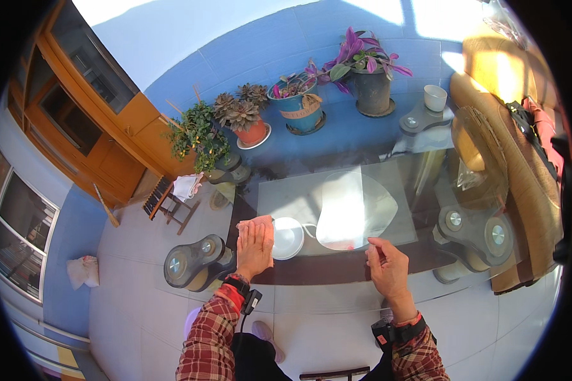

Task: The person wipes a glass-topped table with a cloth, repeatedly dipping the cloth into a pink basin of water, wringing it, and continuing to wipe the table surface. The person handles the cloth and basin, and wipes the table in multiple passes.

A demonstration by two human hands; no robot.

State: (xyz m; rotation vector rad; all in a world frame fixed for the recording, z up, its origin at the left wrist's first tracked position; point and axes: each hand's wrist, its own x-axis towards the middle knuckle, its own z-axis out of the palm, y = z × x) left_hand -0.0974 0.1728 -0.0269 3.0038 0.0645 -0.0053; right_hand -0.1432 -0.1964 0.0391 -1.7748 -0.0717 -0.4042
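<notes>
My left hand [253, 245] lies flat with fingers together on a folded pink cloth [270, 224], pressing it against the glass tabletop [286, 190]. Just right of the cloth is a round white dish-like object [287, 239]; whether it sits on the glass or below it I cannot tell. My right hand [390, 264] is over the table's near edge, fingers loosely curled, with nothing visible in it. A pale rounded shape [345, 209] shows in the glass between the hands, brightly lit in part.
Along the far side stand a leafy green plant [200, 135], a succulent in an orange pot [251, 129], a blue pot [299, 112], a dark pot [372, 90] and a white cup [434, 98]. A brown sofa [529, 190] borders the right. A folding stool [171, 200] is at left.
</notes>
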